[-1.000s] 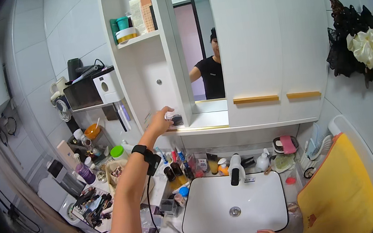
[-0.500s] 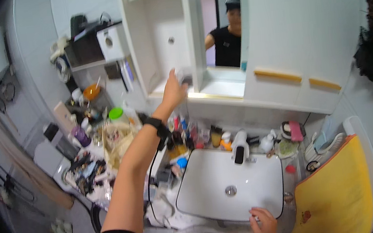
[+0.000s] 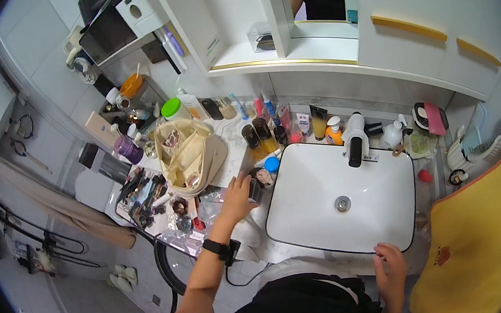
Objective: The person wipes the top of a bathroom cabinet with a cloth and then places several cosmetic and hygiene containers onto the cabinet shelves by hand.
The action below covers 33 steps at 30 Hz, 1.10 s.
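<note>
My left hand point(image 3: 238, 197), wearing a black wristband, reaches over the counter left of the sink. Its fingers and thumb close around a small dark clear-sided box point(image 3: 255, 191), partly hidden by the hand. My right hand point(image 3: 390, 269) hangs by the sink's near right rim, fingers loosely apart and nothing in them. A cream fabric bag point(image 3: 216, 154) stands open beyond my left hand. Left of it lies a heap of makeup items point(image 3: 143, 198). A blue-capped jar point(image 3: 271, 165) stands right of the box. On the cabinet shelf sits a clear box point(image 3: 261, 37) with something dark inside.
The white sink point(image 3: 307, 212) with its faucet point(image 3: 356, 137) takes up the counter's middle. Bottles and tubes, including an orange pump bottle point(image 3: 333, 130), line the wall. A yellow towel point(image 3: 479, 235) hangs at right. The cabinet's gold-trimmed shelf point(image 3: 233, 66) overhangs the back.
My left hand has come down from the cabinet shelf to the dark box on the counter, leaving the clear box on the shelf. The view has tilted downward. My right hand stays by the sink rim.
</note>
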Each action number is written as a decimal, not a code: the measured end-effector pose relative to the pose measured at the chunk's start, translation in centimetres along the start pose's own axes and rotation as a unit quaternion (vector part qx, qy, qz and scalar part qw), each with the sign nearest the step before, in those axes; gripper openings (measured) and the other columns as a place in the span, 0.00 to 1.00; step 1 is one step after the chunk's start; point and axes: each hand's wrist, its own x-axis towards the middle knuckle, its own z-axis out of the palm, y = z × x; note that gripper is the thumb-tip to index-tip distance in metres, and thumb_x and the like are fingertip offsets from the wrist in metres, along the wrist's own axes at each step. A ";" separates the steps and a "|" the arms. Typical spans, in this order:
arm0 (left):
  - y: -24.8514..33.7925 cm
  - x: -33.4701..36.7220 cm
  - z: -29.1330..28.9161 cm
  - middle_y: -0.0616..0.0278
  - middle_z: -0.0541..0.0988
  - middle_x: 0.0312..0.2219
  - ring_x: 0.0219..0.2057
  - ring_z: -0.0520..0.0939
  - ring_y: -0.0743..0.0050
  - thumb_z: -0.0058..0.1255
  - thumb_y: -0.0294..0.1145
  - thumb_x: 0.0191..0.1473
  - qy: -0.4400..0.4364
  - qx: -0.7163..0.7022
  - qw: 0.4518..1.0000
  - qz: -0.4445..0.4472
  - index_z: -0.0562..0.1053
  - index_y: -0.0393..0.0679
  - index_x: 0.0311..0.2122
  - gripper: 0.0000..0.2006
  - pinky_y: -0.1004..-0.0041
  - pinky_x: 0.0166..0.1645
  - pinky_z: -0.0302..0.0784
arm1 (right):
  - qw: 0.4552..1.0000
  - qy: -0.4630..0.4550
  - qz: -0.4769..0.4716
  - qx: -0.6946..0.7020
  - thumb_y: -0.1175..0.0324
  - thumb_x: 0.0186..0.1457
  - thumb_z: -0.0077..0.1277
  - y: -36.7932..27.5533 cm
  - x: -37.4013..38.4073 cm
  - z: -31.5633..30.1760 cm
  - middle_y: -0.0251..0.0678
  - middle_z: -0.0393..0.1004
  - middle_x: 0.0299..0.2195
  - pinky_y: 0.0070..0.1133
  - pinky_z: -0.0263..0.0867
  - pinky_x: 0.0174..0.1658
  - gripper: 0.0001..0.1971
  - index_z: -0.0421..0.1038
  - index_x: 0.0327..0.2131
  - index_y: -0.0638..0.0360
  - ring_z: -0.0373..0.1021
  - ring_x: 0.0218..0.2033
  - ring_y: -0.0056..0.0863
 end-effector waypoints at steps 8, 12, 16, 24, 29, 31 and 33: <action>-3.1 0.4 3.1 0.51 0.63 0.50 0.51 0.63 0.46 0.60 0.26 0.30 0.035 0.146 0.988 -0.031 0.62 0.50 0.51 0.36 0.60 0.51 0.64 | 0.998 -0.018 -0.058 -0.015 0.75 0.46 0.49 -2.3 1.3 0.1 0.46 0.70 0.38 0.29 0.63 0.42 0.10 0.70 0.35 0.64 0.67 0.39 0.41; -2.7 0.8 1.9 0.53 0.65 0.47 0.50 0.64 0.49 0.60 0.27 0.29 0.044 0.149 0.988 -0.009 0.64 0.48 0.47 0.32 0.60 0.48 0.66 | 0.999 -0.016 -0.038 0.001 0.74 0.46 0.49 -2.0 0.7 0.3 0.45 0.70 0.38 0.29 0.63 0.43 0.10 0.70 0.34 0.64 0.67 0.40 0.42; -3.2 1.0 0.3 0.51 0.66 0.45 0.48 0.66 0.50 0.61 0.26 0.27 0.054 0.129 0.990 -0.003 0.63 0.44 0.47 0.34 0.60 0.47 0.67 | 0.998 0.020 -0.060 -0.030 0.76 0.44 0.48 -1.5 0.3 0.5 0.46 0.71 0.35 0.25 0.64 0.40 0.08 0.69 0.32 0.65 0.68 0.35 0.39; 3.0 2.9 -14.0 0.47 0.64 0.42 0.43 0.69 0.49 0.62 0.25 0.33 0.170 -0.085 0.980 0.051 0.58 0.41 0.53 0.38 0.66 0.48 0.65 | 0.999 0.018 -0.034 0.021 0.76 0.44 0.49 -2.3 1.3 0.5 0.45 0.71 0.35 0.26 0.64 0.39 0.09 0.70 0.32 0.65 0.68 0.34 0.40; 6.1 7.8 -21.4 0.53 0.64 0.43 0.44 0.69 0.61 0.63 0.28 0.34 0.254 -0.209 0.935 0.133 0.57 0.46 0.56 0.40 0.67 0.48 0.67 | 0.997 0.012 -0.081 0.012 0.76 0.43 0.49 -3.0 2.2 0.4 0.45 0.71 0.34 0.26 0.65 0.38 0.08 0.70 0.32 0.65 0.69 0.34 0.39; 7.2 10.5 -23.3 0.54 0.64 0.45 0.45 0.68 0.61 0.63 0.27 0.35 0.268 -0.305 0.903 0.140 0.57 0.46 0.55 0.39 0.67 0.47 0.68 | 0.995 0.020 -0.095 0.014 0.76 0.44 0.49 -2.8 2.1 0.3 0.45 0.71 0.34 0.25 0.65 0.38 0.08 0.70 0.32 0.65 0.69 0.34 0.38; 7.4 13.3 -24.9 0.53 0.65 0.46 0.45 0.68 0.61 0.63 0.26 0.35 0.304 -0.269 0.903 0.139 0.59 0.42 0.51 0.36 0.68 0.46 0.68 | 0.997 0.007 -0.081 0.011 0.71 0.52 0.45 -2.2 1.1 -0.2 0.45 0.69 0.40 0.25 0.66 0.39 0.11 0.69 0.38 0.64 0.69 0.37 0.39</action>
